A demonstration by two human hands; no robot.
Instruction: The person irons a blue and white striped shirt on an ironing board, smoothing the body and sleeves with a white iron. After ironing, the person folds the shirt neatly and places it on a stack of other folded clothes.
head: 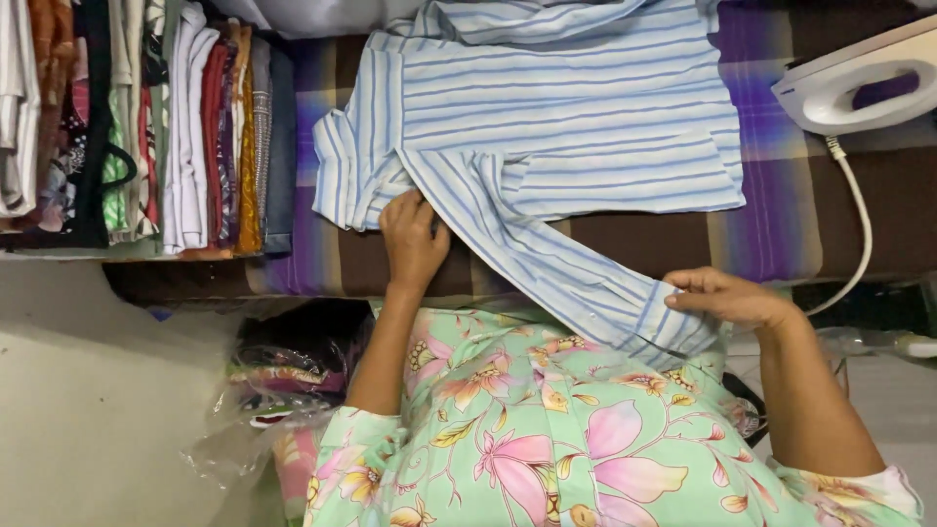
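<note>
Upper left of frame: a row of folded clothes [146, 127] stacked on edge, mixed colours, packed tight so they stand without toppling. Below them, lower left, crumpled clear plastic bags [264, 390] with more fabric inside, lying on the pale floor [88, 390].

Centre: a blue-and-white striped shirt [566, 107] spread flat on a padded board covered in purple and brown checked cloth [781, 215]. Body of the shirt lies across the upper centre; one sleeve [547, 263] runs diagonally toward the lower right, off the near edge of the board.

Left hand [412, 244], centre frame: palm down on the shirt where the sleeve meets the body, fingers curled and pressing into the fabric. Judged to be pinning that end so the sleeve can be drawn straight.

Right hand [727, 296], right of centre: thumb and fingers pinched shut on the sleeve cuff [673, 327], holding it taut, off the board.

Upper right: a white electric iron [859, 83] resting on the board, apart from the shirt, its white cord [859, 234] trailing down off the edge.

Bottom centre: floral green garment [547, 429] of the wearer.
</note>
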